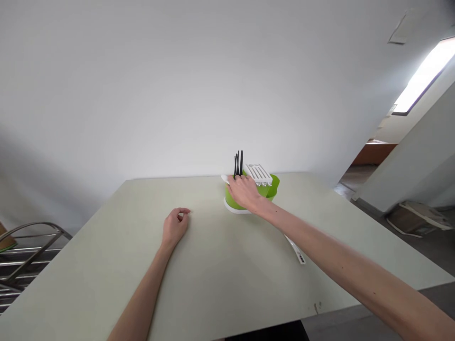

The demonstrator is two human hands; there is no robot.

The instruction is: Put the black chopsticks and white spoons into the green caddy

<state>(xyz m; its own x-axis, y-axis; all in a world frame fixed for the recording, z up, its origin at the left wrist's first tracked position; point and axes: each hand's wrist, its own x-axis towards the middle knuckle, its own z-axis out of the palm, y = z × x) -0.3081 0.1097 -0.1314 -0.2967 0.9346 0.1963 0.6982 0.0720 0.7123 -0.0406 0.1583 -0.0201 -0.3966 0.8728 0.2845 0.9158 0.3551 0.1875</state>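
Observation:
My right hand (244, 190) reaches over the front of a green and white utensil holder (232, 204). Its fingers bend down at the holder's top, with their tips hidden. Beside those fingers shows the rounded white end of what looks like a spoon (224, 178); whether the hand touches it I cannot tell. Black chopsticks (241, 161) stand upright just behind the knuckles. My left hand (175, 226) rests on the table to the left, loosely curled, with a gap between thumb and forefinger and nothing in it.
A white slotted knife rack (258, 173) tops the holder, and a green cup-like part (274, 187) adjoins its right side. Partly under my right forearm lies a white utensil handle (297, 253). The pale table (213, 284) meets a wall (177, 94). A metal rack (31, 255) stands at left.

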